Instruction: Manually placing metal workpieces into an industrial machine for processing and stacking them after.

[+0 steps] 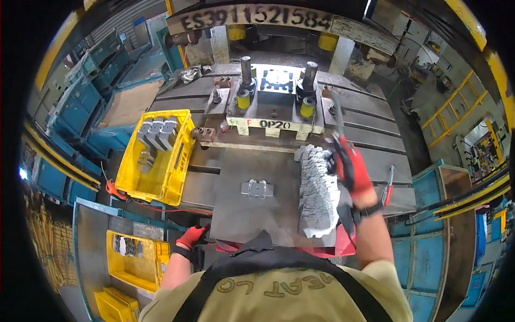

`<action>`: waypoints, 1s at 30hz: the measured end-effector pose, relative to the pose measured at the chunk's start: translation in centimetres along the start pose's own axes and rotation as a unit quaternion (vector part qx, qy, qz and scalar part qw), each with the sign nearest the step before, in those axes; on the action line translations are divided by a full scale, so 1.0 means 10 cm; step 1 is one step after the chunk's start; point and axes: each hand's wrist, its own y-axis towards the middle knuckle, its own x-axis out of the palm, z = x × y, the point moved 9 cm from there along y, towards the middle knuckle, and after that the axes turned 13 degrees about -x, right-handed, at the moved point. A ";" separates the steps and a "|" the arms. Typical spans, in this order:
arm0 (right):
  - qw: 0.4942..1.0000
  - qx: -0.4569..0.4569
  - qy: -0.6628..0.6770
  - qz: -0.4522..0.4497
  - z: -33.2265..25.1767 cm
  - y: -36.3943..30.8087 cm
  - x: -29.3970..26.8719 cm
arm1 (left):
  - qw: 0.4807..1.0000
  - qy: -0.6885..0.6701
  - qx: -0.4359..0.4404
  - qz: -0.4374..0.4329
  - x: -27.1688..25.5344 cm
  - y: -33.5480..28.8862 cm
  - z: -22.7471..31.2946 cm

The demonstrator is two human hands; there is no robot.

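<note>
My right hand (pixel 348 167), in a red and black glove, is closed around a long thin metal tool (pixel 338 114) that points away toward the press die (pixel 276 99); its tip is blurred. Just left of that hand lies a long heap of overlapping grey metal pieces (pixel 317 196). My left hand (pixel 192 237), gloved in red, is down by the near left corner of the steel plate (pixel 236 214). Its fingers look curled, and what they hold, if anything, is hidden. Midway along the plate rests a small flat metal piece with a shiny looped outline (pixel 257 188).
On the left, a yellow crate (pixel 185 161) holds several stacked metal parts (pixel 157 133). Two upright posts flank the die. At the right lies a red-handled tool (pixel 388 193). Another yellow crate (pixel 134 268) stands low at the left, and blue metal frames (pixel 424 236) border both sides.
</note>
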 end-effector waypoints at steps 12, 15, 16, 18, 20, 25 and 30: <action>0.832 0.373 -0.143 0.385 0.56 -3.28 -1.85 | 0.965 0.134 0.183 -0.132 0.82 -0.18 0.00; 0.887 0.259 -0.348 0.156 0.89 -3.26 -1.87 | 0.958 0.134 0.223 -0.119 0.94 -0.44 0.32; 0.879 0.181 -0.430 0.098 0.97 -3.27 -1.86 | 0.951 0.158 0.241 -0.115 0.93 -0.38 0.29; 0.900 0.266 -0.269 0.218 1.28 -3.38 -1.92 | 0.957 0.133 0.236 -0.100 0.86 -0.19 0.20; 0.879 0.196 -0.406 0.158 1.35 -3.32 -1.89 | 0.970 0.077 0.212 -0.088 0.80 -0.04 0.12; 0.770 0.199 -0.601 -0.071 1.52 -3.17 -1.80 | 0.983 -0.005 0.169 -0.071 0.71 0.09 0.00; 0.826 0.381 -0.361 0.204 1.48 -3.28 -1.95 | 0.988 -0.067 0.115 -0.081 0.71 0.10 -0.05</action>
